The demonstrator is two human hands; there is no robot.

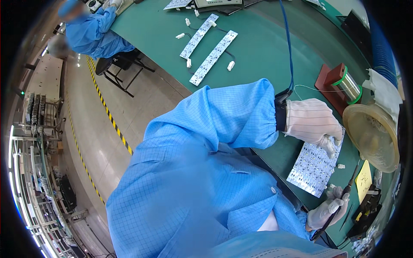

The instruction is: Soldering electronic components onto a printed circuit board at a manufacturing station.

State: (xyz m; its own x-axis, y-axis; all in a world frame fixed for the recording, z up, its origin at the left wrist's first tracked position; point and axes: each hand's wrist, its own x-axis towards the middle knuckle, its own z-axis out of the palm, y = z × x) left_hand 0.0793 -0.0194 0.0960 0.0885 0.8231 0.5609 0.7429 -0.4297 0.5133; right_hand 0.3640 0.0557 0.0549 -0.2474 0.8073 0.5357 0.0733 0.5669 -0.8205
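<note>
My left hand (pixel 313 124), in a striped white glove with a dark wrist strap, rests over the upper end of a white LED circuit board (pixel 313 167). Its fingers are bent and pinched together; a thin solder wire (pixel 316 89) runs from a spool (pixel 350 88) to this glove, and its end is hidden. My right hand (pixel 329 208), also gloved, is closed around a soldering iron (pixel 347 188) beside the board's lower corner. The iron points up and away, its tip off the board. A small white connector (pixel 340 166) lies at the board's right edge.
Two LED strips (pixel 214 58) with wired connectors lie on the green table (pixel 258 56). A round fume hood (pixel 372 137) on a blue hose (pixel 383 56) stands at right, near a yellow note (pixel 364 180) and a black holder (pixel 365 213). A co-worker (pixel 92 30) sits far left.
</note>
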